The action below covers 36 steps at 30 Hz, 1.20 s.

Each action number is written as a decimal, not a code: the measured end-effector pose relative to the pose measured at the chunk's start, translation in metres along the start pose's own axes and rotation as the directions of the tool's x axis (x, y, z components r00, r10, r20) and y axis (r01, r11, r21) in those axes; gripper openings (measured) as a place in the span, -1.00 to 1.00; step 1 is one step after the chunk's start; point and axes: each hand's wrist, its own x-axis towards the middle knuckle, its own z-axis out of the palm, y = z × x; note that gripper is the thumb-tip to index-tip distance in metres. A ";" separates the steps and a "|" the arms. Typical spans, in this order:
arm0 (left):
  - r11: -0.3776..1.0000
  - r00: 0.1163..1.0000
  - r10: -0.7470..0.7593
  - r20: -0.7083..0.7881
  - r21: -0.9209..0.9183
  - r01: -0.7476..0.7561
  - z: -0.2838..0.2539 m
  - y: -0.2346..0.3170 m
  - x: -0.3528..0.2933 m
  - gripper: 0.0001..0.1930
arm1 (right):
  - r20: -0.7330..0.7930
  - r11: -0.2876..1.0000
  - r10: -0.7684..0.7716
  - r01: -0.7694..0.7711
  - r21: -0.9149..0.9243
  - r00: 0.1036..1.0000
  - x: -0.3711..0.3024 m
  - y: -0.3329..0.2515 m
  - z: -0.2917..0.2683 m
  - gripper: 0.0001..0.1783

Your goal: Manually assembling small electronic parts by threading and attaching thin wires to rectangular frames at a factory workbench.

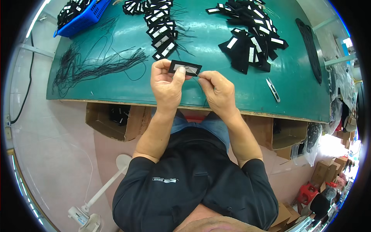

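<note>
Above the front edge of the green table, my left hand (pixel 168 79) is closed on a small black rectangular tag (pixel 175 63) with a white label. Its thumb presses on the label. My right hand (pixel 218 89) pinches close to the tag's right end. A thin pale needle-like tool (pixel 192 71) runs from these fingertips across the label; its ends are partly hidden. To the left lies a bundle of loose black cords (pixel 100 69). Straight ahead, black tags with cords (pixel 159 34) overlap in a row. At the right is a heap of black tags (pixel 251 42) with white labels.
Small thread snips (pixel 273 90) lie on the green table (pixel 185 36) to the right. A long hank of black cord (pixel 309 50) is by its right edge. A blue basket (pixel 83 19) of black pieces stands far left. Cardboard boxes (pixel 133 121) are under the front edge.
</note>
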 end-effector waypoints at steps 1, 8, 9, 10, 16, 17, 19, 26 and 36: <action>1.000 1.000 0.003 -0.004 -0.003 -0.003 0.001 -0.001 -0.001 -0.68 | -0.012 1.000 -0.023 0.023 -0.006 1.000 0.001 0.001 0.000 -0.89; 1.000 0.999 -0.015 -0.029 0.009 0.015 0.002 -0.005 -0.003 -0.69 | -0.041 0.995 -0.097 0.095 -0.039 0.994 -0.002 0.003 0.001 -0.87; 1.000 1.000 -0.016 -0.027 -0.001 0.016 0.003 -0.004 -0.003 -0.69 | -0.045 0.994 -0.096 0.094 -0.053 0.994 -0.002 0.003 0.001 -0.87; 1.000 1.000 -0.016 -0.026 -0.012 0.016 0.004 -0.004 -0.004 -0.69 | -0.047 0.993 -0.096 0.093 -0.066 0.994 -0.002 0.003 0.001 -0.87; 0.998 0.998 -0.048 -0.051 -0.030 0.047 0.004 -0.007 -0.005 -0.70 | -0.061 0.983 -0.139 0.130 -0.130 0.988 -0.002 0.008 0.005 -0.86; 0.996 0.995 -0.074 -0.060 -0.056 0.071 0.004 -0.007 -0.005 -0.70 | -0.064 0.978 -0.160 0.150 -0.145 0.985 -0.002 0.011 0.005 -0.86; 0.987 0.989 -0.127 -0.075 -0.109 0.119 0.004 -0.009 -0.005 -0.70 | -0.069 0.966 -0.203 0.188 -0.176 0.977 -0.002 0.015 0.005 -0.85; 0.978 0.979 -0.176 -0.099 -0.134 0.162 0.007 -0.017 -0.008 -0.71 | -0.113 0.973 -0.211 0.197 -0.121 0.971 -0.002 0.020 0.009 -0.84; 0.956 1.000 0.013 0.023 0.292 -0.019 0.009 -0.028 -0.020 -0.74 | -0.111 0.997 -0.074 0.072 -0.024 0.991 0.001 0.015 0.011 -0.82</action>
